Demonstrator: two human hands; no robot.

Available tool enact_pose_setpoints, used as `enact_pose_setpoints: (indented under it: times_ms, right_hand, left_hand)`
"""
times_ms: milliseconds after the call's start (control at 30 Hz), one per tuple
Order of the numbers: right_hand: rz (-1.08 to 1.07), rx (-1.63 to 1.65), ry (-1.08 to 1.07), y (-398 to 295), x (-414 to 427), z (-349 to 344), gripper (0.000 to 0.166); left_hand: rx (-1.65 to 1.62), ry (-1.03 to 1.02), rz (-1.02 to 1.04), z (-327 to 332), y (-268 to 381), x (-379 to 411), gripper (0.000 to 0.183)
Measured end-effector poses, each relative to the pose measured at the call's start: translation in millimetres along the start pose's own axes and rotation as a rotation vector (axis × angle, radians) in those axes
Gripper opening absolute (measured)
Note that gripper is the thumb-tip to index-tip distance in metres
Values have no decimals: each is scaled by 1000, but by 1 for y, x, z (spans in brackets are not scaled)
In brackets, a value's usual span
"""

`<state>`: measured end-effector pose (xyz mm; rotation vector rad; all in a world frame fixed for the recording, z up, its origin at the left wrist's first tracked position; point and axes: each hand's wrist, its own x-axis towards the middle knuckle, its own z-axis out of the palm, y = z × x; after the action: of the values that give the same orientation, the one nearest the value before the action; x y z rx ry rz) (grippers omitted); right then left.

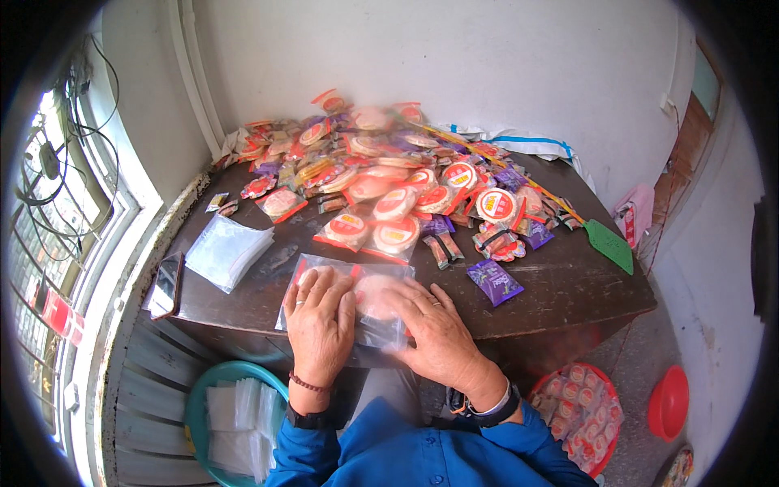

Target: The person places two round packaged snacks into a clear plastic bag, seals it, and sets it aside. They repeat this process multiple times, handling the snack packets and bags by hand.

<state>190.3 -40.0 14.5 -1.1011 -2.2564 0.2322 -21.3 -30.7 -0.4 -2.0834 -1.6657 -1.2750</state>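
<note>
A clear plastic bag (378,333) lies at the table's front edge with round packaged crackers (372,298) in it, seen through the film. My left hand (321,322) rests palm down on its left part, fingers stretched out over one cracker. On the right part lies my right hand (435,329), slightly blurred, its fingers spread and its thumb by the bag's near edge. Each hand covers some of the bag. Just beyond are more round crackers in red-edged wrappers (394,235). A stack of flat clear bags (228,249) lies to the left.
A heap of wrapped snacks (365,152) covers the back of the dark table (566,292). A green fly swatter (610,246) leans across it; a phone (167,285) lies at the left edge. Below stand a teal basin (193,399) of bags and a red basin (608,389) of packed crackers.
</note>
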Motion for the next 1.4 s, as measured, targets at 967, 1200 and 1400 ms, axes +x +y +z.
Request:
enact_pose_setpoints:
  times_ms: [967,1200,1400]
  right_hand:
    - [410,587,250,31,11,0,56]
    - [344,619,292,40,7,11,62]
    - [424,548,335,30,10,5,54]
  left_hand:
    - [31,-124,81,-6,13,-6,30]
    - [-74,-87,23,-7,5,-9,31]
    - [-184,-126,10,-31,-5,-20,39]
